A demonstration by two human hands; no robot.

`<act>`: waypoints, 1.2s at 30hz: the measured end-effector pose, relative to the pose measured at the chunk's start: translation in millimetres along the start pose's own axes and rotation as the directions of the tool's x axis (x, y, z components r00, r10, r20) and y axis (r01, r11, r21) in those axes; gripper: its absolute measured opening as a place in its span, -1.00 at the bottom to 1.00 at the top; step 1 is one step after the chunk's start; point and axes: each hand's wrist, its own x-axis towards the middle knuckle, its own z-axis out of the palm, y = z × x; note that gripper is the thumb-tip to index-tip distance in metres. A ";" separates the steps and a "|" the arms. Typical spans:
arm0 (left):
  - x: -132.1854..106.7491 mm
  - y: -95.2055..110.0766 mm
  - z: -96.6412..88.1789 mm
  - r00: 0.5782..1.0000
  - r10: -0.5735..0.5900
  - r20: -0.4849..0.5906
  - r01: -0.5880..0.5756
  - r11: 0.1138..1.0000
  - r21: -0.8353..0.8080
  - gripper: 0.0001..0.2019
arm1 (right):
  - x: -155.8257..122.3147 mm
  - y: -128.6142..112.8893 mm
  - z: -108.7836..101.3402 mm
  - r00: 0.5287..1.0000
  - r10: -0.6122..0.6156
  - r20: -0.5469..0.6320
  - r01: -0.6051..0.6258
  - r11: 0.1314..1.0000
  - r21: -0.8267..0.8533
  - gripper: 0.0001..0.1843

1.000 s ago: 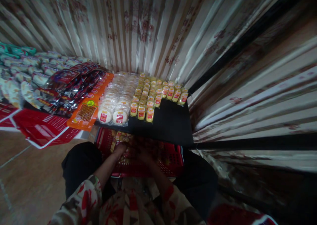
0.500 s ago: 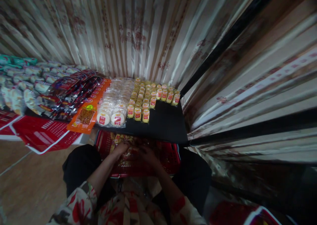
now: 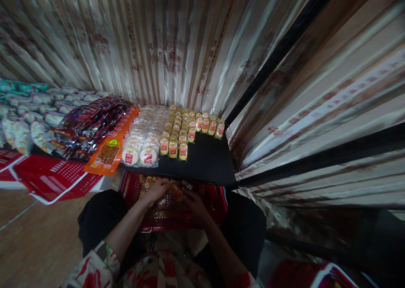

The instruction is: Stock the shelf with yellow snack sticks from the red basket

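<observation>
A red plastic basket (image 3: 218, 203) rests on my lap, below the front edge of a black shelf (image 3: 209, 161). Inside lie small wrapped snacks (image 3: 148, 183) in yellow and red. My left hand (image 3: 158, 190) is over the basket's middle, its fingers closed on one small packaged snack (image 3: 176, 192) with a yellow-orange wrapper. Close to that same packet, from the other side, is my right hand (image 3: 195, 204). Its fingers are dim and blurred, so their grip is unclear. On the shelf above stand rows of similar yellow packaged snacks (image 3: 182, 151).
Left of the yellow packs lie clear-wrapped round white crackers (image 3: 148, 154), an orange snack bag (image 3: 106, 155), dark red packets (image 3: 91, 119) and white packets (image 3: 44, 131). More red baskets (image 3: 57, 174) sit below at left. A black pole (image 3: 272, 68) and pleated curtain (image 3: 177, 34) border the shelf.
My hands have come slightly up inside the basket, and a yellow-orange packet now shows between them. The view has shifted a little; the shelf goods look the same.
</observation>
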 end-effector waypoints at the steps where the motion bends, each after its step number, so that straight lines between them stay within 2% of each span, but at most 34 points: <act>1: -2.8 5.2 0.5 1.000 0.010 0.007 -0.010 0.999 -0.030 -0.78 | -2.9 -3.8 0.3 1.000 0.002 0.003 -0.002 0.999 0.032 -0.41; 5: -14.2 26.9 4.2 0.999 0.018 0.033 -0.012 0.988 -0.157 -0.68 | -12.7 -19.0 1.8 1.000 -0.007 -0.023 0.010 0.994 0.110 -0.44; 8: -14.6 36.5 8.9 0.998 0.069 0.016 -0.066 0.986 -0.150 -0.68 | -16.9 -28.8 1.6 0.999 -0.003 -0.039 0.007 0.993 0.114 -0.44; 12: -2.7 41.2 16.7 0.971 0.233 -0.058 -0.228 0.970 0.088 -0.82 | -21.9 -43.7 2.5 0.996 -0.080 -0.050 0.081 0.996 0.025 -0.48; 17: 7.3 52.7 28.7 0.931 0.336 -0.140 -0.278 0.905 0.322 -0.81 | -27.7 -61.7 4.4 0.983 -0.176 -0.054 0.171 0.982 -0.083 -0.54; 22: 4.8 74.6 42.2 0.899 0.430 -0.084 -0.360 0.834 0.418 -0.77 | -23.9 -67.3 -5.8 0.948 -0.250 -0.195 0.202 0.950 -0.237 -0.56; 27: 10.3 94.0 56.9 0.906 0.419 -0.055 -0.366 0.842 0.397 -0.73 | -19.2 -77.2 -20.8 0.918 -0.302 -0.257 0.193 0.907 -0.376 -0.59; 32: 17.7 106.5 70.1 0.918 0.393 -0.060 -0.356 0.879 0.318 -0.66 | -13.7 -89.3 -29.6 0.919 -0.275 -0.283 0.207 0.946 -0.249 -0.60; 36: 22.8 107.7 80.4 0.919 0.384 -0.087 -0.347 0.895 0.279 -0.67 | -2.7 -92.6 -38.4 0.893 -0.293 -0.340 0.227 0.949 -0.221 -0.56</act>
